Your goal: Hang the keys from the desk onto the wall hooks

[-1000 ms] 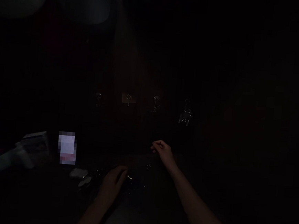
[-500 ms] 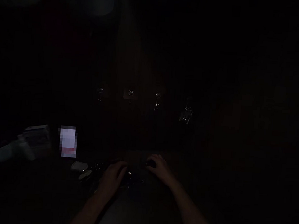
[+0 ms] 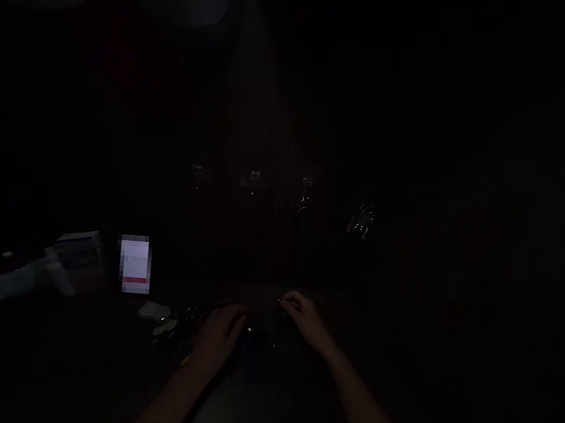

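R hand (image 3: pixel 307 319) dropped, fingers near-pinched at tiny glinting bit (image 3: pixel 280 300); L hand (image 3: pixel 217 333) arched, both holds unclear.

From left hand (image 3: pixel 219 333), right hand (image 3: pixel 303 315) at two o'clock, box (image 3: pixel 79 253) at ten, hanging clip (image 3: pixel 254 176) at twelve

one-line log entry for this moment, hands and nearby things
right hand: curled, hold unclear | left hand: near pale pieces, hold unclear | picture left: box, bright pixelated panel | scene: very dim
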Available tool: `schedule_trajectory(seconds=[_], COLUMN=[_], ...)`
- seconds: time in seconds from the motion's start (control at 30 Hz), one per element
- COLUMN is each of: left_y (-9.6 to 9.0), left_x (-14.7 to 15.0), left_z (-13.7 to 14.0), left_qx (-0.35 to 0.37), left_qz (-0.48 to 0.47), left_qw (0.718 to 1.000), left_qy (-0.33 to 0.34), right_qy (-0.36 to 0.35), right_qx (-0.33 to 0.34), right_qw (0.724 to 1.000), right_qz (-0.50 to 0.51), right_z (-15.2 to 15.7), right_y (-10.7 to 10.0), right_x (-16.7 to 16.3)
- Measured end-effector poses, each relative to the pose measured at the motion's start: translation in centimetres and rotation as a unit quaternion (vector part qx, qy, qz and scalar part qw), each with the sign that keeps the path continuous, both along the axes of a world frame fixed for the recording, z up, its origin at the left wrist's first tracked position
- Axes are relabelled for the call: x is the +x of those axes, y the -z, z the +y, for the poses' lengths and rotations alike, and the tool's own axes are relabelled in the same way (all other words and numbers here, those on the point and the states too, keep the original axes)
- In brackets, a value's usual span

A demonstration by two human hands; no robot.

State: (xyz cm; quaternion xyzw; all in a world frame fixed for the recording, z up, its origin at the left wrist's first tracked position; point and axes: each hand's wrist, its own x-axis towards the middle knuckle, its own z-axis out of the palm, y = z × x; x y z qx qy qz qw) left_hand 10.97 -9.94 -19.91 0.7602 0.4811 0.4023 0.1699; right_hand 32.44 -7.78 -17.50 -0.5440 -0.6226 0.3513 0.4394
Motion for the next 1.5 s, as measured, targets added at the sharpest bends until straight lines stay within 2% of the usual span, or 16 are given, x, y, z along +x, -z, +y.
schedule_trajectory(seconds=[0.13,0.27,0.37,0.43,0.53,0.67,0.83,0.9,0.97,1.0,1.1,1.17,1.23,1.33,1.43,1.5], left_y=[-0.4,-0.7,-1.0,-1.2,-1.3,-1.2,-1.4,-1.5,-1.7,-1.7,-1.6,-1.6,-1.6,-1.7,-2.0,-2.2], left_x=[0.7,1.2,1.2,1.1,1.0,0.9,0.9,0.8,0.8,0.8,0.7,0.7,0.6,0.5,0.3,0.2], left_z=[-0.5,-0.8,-0.9,-0.9,-1.0,-0.8,-0.6,-0.7,-0.7,-0.7,-0.8,-0.9,-0.9,-0.9,-0.8,-0.8], left_qx=[0.004,0.006,0.0,-0.002,0.01,0.004,-0.013,-0.007,-0.002,0.001,0.014,0.014,0.004,-0.023,-0.048,-0.063], left_qz=[-0.021,-0.023,-0.035,-0.047,-0.062,-0.055,-0.049,-0.061,-0.074,-0.08,-0.094,-0.101,-0.108,-0.132,-0.158,-0.159], left_qw=[1.0,0.995,0.989,0.987,0.991,0.998,0.999,0.998,0.997,0.996,0.995,0.994,0.994,0.99,0.985,0.984], left_qy=[0.023,0.096,0.145,0.152,0.119,0.04,0.007,-0.01,-0.026,-0.03,-0.032,-0.032,-0.032,-0.046,-0.054,-0.053], right_qy=[-0.029,-0.081,-0.085,-0.08,-0.067,-0.05,-0.054,-0.019,0.016,0.014,-0.068,-0.111,-0.121,-0.104,-0.027,0.022], right_qx=[-0.039,-0.092,-0.108,-0.118,-0.129,-0.114,-0.104,-0.066,0.036,0.102,0.256,0.3,0.311,0.284,0.189,0.124], right_qw=[0.998,0.988,0.98,0.976,0.966,0.956,0.963,0.982,0.996,0.994,0.957,0.932,0.923,0.942,0.981,0.989], right_qz=[0.038,0.097,0.141,0.167,0.213,0.266,0.242,0.177,0.08,0.027,-0.117,-0.171,-0.189,-0.143,-0.01,0.08], right_z=[-0.7,-1.0,-0.9,-0.8,-0.7,-1.0,-1.0,-1.0,-1.3,-1.5,-2.3,-2.7,-2.9,-2.8,-2.5,-2.3], right_y=[-0.6,-0.6,-0.3,-0.1,-0.1,-0.5,-0.7,-0.6,-0.6,-0.6,-0.8,-0.9,-0.9,-1.0,-1.4,-1.8], right_x=[-1.7,-3.3,-3.8,-3.9,-3.8,-3.9,-4.2,-4.2,-4.1,-4.1,-4.1,-4.3,-4.6,-4.9,-5.0,-4.7])
